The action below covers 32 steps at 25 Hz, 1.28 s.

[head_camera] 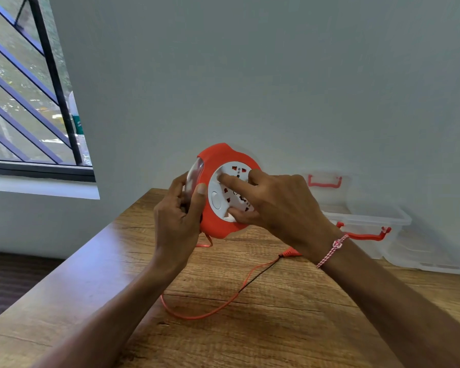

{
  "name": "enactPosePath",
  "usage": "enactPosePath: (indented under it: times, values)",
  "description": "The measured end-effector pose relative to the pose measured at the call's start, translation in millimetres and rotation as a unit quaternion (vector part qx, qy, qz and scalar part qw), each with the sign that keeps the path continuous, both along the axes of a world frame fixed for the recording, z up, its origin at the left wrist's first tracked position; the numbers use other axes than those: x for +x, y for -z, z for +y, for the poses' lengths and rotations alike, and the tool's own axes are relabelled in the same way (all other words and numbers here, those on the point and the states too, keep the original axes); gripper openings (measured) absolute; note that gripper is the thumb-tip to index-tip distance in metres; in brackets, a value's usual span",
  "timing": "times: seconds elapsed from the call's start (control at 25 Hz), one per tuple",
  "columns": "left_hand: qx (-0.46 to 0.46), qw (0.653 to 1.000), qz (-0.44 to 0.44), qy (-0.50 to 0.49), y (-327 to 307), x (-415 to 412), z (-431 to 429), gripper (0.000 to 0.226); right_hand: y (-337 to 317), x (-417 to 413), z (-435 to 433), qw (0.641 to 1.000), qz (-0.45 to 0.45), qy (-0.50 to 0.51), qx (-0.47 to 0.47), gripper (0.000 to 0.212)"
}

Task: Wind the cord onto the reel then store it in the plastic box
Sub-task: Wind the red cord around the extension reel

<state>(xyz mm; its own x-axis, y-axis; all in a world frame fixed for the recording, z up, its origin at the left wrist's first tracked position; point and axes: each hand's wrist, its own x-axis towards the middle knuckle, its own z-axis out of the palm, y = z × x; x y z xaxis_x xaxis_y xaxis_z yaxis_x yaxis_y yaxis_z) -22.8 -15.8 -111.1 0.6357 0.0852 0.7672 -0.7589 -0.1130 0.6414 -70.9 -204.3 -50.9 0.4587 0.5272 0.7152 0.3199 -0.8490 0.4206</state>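
Nearest you, both forearms reach out over the wooden bench (96,282). Between them a loose length of the orange cord (197,316) lies on the wood in a wide loop, running away to the right toward its plug end (290,253), which is partly hidden behind your right wrist. A pink and white bracelet (332,249) sits on that wrist.

Further out, you hold the reel (218,166) up off the bench, tilted so its white socket face (218,201) looks toward you and to the right. Your left hand (177,216) is wrapped around the reel's left edge, thumb pressed on the orange front rim and fingers curled behind its clear back plate. Your right hand (279,205) lies across the socket face with the fingers spread: the forefinger reaches to the upper left of the white disc, and the thumb presses at its lower edge. A short bit of cord hangs down from the underside of the reel to the bench.

Beyond your right hand, near the wall, the clear plastic box (369,221) stands open on the bench, with red latches. Its lid (327,189) leans upright behind it against the wall. At far left is a barred window (29,102).
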Motion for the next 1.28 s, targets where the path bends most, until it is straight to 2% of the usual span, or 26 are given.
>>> enactPosePath:
  times: [0.08,0.16,0.2,0.28,0.32,0.36,0.4,0.44,0.52,0.6,0.68,0.76,0.88,1.0,1.16,1.28]
  values:
    - [0.007,1.0,0.003,0.0,0.2,-1.4,-0.8,0.027,5.2,-2.2,7.7,0.996,0.025,0.008,0.084,0.062]
    - [0.013,1.0,0.006,0.003,-0.3,-2.8,-1.5,0.031,8.9,-3.8,18.4,0.974,0.043,0.012,0.222,0.061]
    - [0.018,1.0,0.005,0.008,-1.0,-3.5,-1.8,0.037,10.0,-4.5,23.6,0.949,0.073,0.011,0.305,0.059]
    - [0.023,0.999,0.009,0.023,-1.0,-3.1,-1.9,0.037,11.1,-3.8,29.3,0.874,0.156,-0.01,0.46,0.053]
    - [0.021,0.999,0.014,0.028,-0.5,-2.6,-1.3,0.032,11.8,-3.0,29.7,0.84,0.192,-0.021,0.507,0.052]
    - [0.018,0.999,0.018,0.032,-0.7,-2.5,-0.6,0.029,13.0,-2.0,29.5,0.821,0.211,-0.03,0.53,0.052]
    - [0.014,0.999,0.021,0.034,-1.4,-2.4,-0.1,0.029,13.1,-1.8,29.0,0.817,0.218,-0.034,0.532,0.052]
    - [0.012,0.999,0.024,0.034,-1.6,-1.7,0.0,0.029,11.8,-2.2,28.1,0.831,0.213,-0.032,0.514,0.052]
    - [0.004,0.999,0.032,0.033,-2.3,-0.8,-0.2,0.027,6.0,-3.4,22.6,0.898,0.164,-0.004,0.409,0.053]
    - [-0.01,0.999,0.044,0.031,-5.4,-2.0,1.9,0.025,-1.2,-3.4,13.5,0.961,0.095,-0.004,0.258,0.055]
    - [-0.018,0.998,0.046,0.034,-7.7,-1.4,3.7,0.023,-10.0,-3.6,3.5,0.994,0.055,-0.004,0.092,0.053]
    - [-0.018,0.998,0.048,0.032,-8.8,-0.2,5.6,0.021,-17.0,-4.2,-3.9,0.999,0.048,0.005,-0.024,0.054]
    - [-0.013,0.997,0.061,0.038,-11.0,0.2,6.8,0.026,-23.0,-4.3,-8.7,0.99,0.076,0.028,-0.112,0.064]
    - [-0.004,0.997,0.06,0.043,-11.9,-1.2,6.1,0.026,-23.5,-6.7,-10.8,0.99,0.053,0.028,-0.125,0.068]
    - [-0.001,0.997,0.052,0.048,-13.0,-2.4,7.2,0.027,-22.1,-7.6,-8.6,0.994,0.014,0.012,-0.103,0.059]
    - [0.001,0.998,0.049,0.047,-14.7,-2.9,7.7,0.027,-18.6,-5.2,-9.2,0.993,0.014,0.026,-0.117,0.065]
